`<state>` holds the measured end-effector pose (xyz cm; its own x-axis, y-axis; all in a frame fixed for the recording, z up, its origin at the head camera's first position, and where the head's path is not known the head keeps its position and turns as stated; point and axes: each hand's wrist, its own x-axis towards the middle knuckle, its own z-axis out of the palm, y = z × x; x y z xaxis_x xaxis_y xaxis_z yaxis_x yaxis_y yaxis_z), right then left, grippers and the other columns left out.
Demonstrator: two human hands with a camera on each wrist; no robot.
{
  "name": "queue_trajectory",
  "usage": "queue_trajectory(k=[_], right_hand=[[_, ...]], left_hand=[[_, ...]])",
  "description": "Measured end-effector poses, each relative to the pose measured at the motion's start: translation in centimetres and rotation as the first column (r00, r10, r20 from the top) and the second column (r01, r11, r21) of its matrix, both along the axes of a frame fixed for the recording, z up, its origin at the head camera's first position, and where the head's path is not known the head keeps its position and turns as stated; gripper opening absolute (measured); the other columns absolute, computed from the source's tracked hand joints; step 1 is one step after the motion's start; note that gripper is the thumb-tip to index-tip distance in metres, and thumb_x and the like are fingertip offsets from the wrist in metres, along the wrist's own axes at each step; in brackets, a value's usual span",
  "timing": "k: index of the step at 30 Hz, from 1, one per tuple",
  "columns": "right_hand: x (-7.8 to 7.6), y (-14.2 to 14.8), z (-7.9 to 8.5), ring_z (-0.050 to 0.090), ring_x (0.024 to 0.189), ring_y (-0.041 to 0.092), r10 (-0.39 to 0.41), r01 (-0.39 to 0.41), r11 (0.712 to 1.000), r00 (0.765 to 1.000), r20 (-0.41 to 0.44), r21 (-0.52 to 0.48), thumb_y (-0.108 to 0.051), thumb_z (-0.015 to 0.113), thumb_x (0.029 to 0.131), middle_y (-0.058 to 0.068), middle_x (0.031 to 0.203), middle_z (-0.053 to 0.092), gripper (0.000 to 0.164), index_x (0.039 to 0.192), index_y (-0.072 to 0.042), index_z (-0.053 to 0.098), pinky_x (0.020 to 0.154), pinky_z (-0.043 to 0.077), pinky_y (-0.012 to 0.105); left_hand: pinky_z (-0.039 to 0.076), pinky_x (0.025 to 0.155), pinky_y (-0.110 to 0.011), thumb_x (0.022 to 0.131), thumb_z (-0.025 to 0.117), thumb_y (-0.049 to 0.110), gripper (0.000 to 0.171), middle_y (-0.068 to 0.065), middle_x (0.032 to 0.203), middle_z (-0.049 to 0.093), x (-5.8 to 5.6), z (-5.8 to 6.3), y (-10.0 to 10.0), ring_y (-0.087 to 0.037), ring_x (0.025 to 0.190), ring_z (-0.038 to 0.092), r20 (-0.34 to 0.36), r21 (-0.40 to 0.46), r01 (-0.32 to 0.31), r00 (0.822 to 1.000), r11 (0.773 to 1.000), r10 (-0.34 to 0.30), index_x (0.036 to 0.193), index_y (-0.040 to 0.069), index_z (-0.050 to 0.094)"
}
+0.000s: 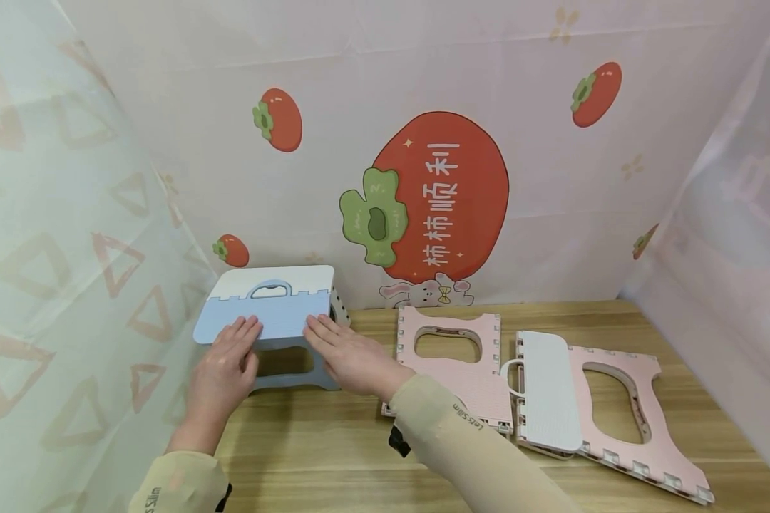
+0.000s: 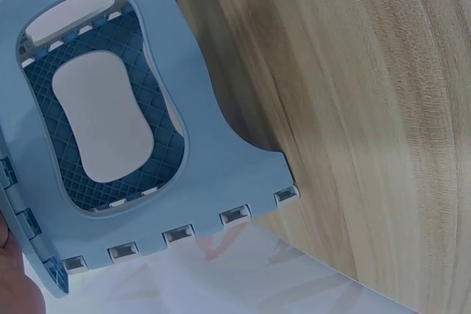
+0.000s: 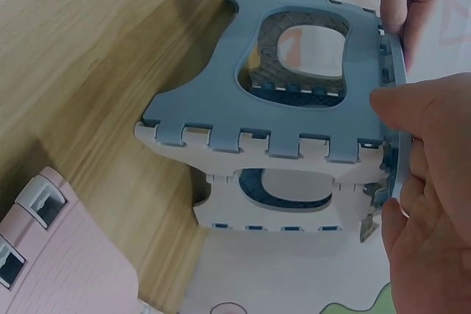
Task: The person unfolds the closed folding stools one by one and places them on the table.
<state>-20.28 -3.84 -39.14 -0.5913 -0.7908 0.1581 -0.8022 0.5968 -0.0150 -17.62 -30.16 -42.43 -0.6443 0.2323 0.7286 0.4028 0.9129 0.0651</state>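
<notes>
A blue and white folding step stool [image 1: 266,317] stands unfolded at the left, its seat level and a blue handle loop in the middle. My left hand [image 1: 227,367] rests its fingers on the blue front edge of the seat. Near the seat's right front corner, the extended fingers of my right hand [image 1: 353,356] lie on top. In the right wrist view, the right thumb touches the blue leg panel [image 3: 191,86] just below the seat edge. The left wrist view shows the leg panel's cutout, with only a bit of the left hand [image 2: 18,277] at the edge.
Two pink and white folding stools lie on the wooden table [image 1: 308,456] to the right: one pink stool [image 1: 452,381] partly behind the right forearm, the other stool [image 1: 622,420] farther right with a white panel. A printed cloth wall [image 1: 552,214] encloses the back and sides.
</notes>
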Motion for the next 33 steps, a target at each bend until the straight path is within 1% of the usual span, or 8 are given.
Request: queue_trajectory(k=[5,13,22,26,33], right_hand=[[0.0,0.2,0.0,0.011,0.158,0.020,0.004,-0.004,1.000,1.000,0.019,-0.007,-0.029,0.055,0.107,0.005,0.171,0.014,0.068,0.163,-0.011,0.021,0.127,0.018,0.033],[-0.1,0.4,-0.1,0.010,0.158,0.021,0.016,-0.016,1.000,0.999,0.032,-0.019,-0.030,0.055,0.107,0.005,0.172,0.013,0.070,0.164,-0.010,0.020,0.127,0.019,0.034],[-0.2,0.6,-0.5,0.015,0.157,0.023,0.045,-0.045,0.999,0.999,-0.009,-0.030,-0.030,0.061,0.104,0.008,0.171,0.018,0.074,0.163,-0.007,0.023,0.126,0.023,0.036],[0.0,0.8,-0.4,0.015,0.158,0.023,0.048,-0.048,0.999,0.999,-0.010,-0.017,-0.031,0.061,0.104,0.007,0.171,0.017,0.073,0.163,-0.008,0.023,0.126,0.023,0.037],[0.3,1.4,-0.2,0.014,0.158,0.021,0.052,-0.052,0.999,0.999,0.006,-0.009,-0.032,0.059,0.105,0.005,0.171,0.016,0.072,0.163,-0.010,0.022,0.127,0.019,0.037]], left_hand=[[0.046,0.108,-0.056,0.082,0.067,-0.008,0.048,-0.021,0.130,0.068,0.0,0.0,0.0,-0.041,0.123,0.063,0.002,0.000,0.000,1.000,1.000,0.000,0.129,-0.005,0.067],[0.044,0.111,-0.053,0.081,0.069,-0.008,0.049,-0.021,0.131,0.067,0.0,-0.1,0.0,-0.040,0.124,0.062,0.011,-0.004,-0.001,1.000,1.000,0.001,0.130,-0.005,0.067],[0.047,0.107,-0.058,0.082,0.065,-0.008,0.047,-0.022,0.129,0.068,-0.1,-0.2,0.0,-0.041,0.123,0.063,-0.011,0.005,0.020,1.000,1.000,-0.020,0.129,-0.006,0.067],[0.047,0.106,-0.058,0.083,0.064,-0.008,0.045,-0.022,0.128,0.068,-0.1,-0.2,-0.1,-0.041,0.122,0.063,-0.016,0.019,0.025,1.000,0.999,-0.025,0.128,-0.006,0.067],[0.047,0.107,-0.056,0.085,0.062,-0.007,0.043,-0.020,0.128,0.069,-0.1,-0.1,-0.1,-0.040,0.122,0.064,0.000,0.055,0.014,1.000,0.998,-0.014,0.127,-0.004,0.069]])
